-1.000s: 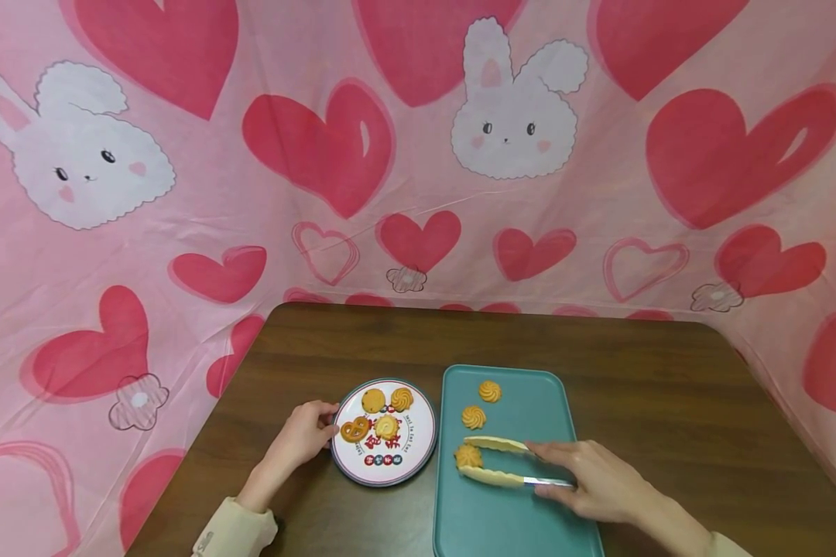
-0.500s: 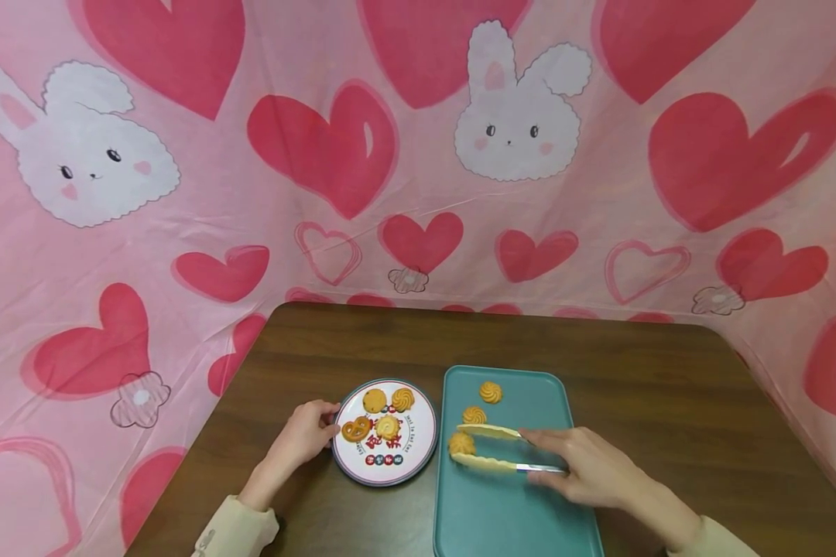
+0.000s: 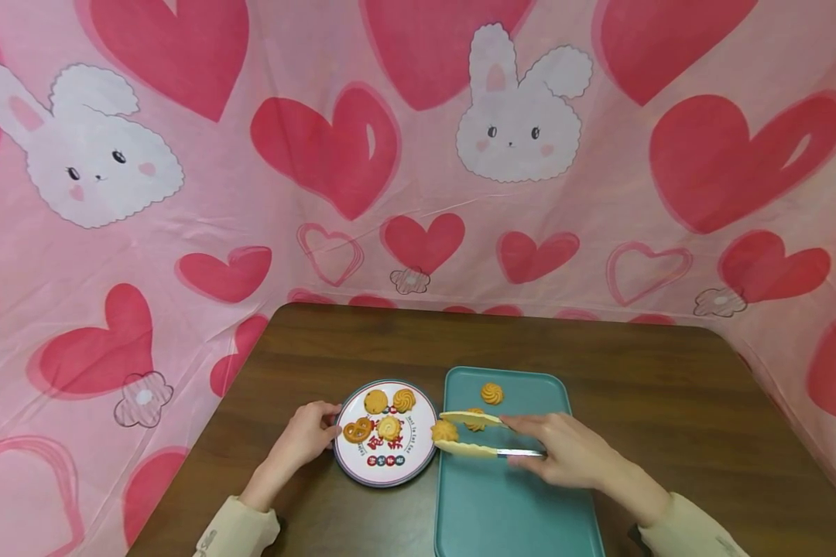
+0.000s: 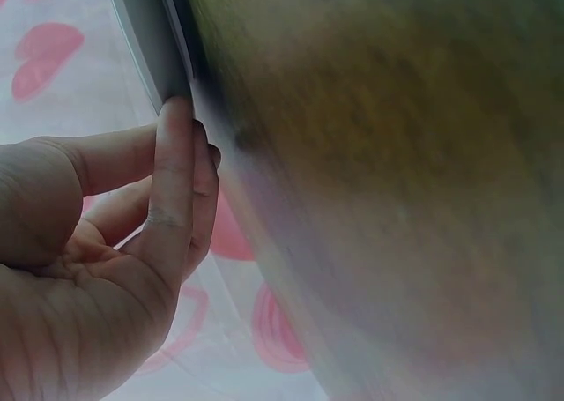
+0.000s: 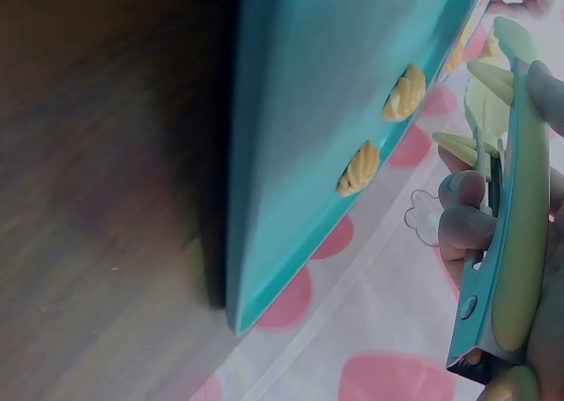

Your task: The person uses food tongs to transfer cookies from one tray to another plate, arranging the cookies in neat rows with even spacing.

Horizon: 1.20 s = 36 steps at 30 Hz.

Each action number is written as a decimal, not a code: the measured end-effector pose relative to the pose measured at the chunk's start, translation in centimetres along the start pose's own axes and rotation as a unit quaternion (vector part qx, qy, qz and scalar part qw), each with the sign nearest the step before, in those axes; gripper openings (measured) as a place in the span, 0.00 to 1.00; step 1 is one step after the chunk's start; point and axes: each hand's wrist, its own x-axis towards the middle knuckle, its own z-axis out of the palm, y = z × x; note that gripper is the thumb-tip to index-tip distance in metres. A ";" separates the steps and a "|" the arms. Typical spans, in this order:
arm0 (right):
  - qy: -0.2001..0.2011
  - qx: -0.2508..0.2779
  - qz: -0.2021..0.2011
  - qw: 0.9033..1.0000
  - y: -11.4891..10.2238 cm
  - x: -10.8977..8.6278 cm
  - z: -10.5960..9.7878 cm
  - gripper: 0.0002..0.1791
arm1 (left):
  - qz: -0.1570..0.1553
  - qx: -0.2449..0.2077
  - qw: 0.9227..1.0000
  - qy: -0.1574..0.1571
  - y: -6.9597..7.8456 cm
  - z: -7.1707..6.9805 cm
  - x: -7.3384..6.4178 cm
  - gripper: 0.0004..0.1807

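The right hand's (image 3: 571,455) fingers wrap round the tongs (image 3: 470,449), which hold a cookie (image 3: 444,432) above the tray's (image 3: 515,510) left edge. The left hand's (image 3: 303,435) fingers pinch the left edge of the plate (image 3: 383,477), which carries a pretzel (image 3: 357,430) and three cookies (image 3: 388,428).

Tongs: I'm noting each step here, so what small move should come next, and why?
Probably ease the tongs left over the plate: the cookie between their tips shows at the plate's right rim, and the plate's near part bears none.
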 end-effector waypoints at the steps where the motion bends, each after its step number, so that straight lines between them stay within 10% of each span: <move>1: 0.000 -0.002 -0.001 1.000 0.0 0.2 0.0 0.31 | 0.002 -0.002 1.000 0.001 0.0 0.0 0.0 0.16; 36: -0.064 -0.008 0.021 0.998 -0.6 4.8 1.4 0.29 | -0.006 0.003 1.000 -0.013 -0.1 -0.1 0.2 0.17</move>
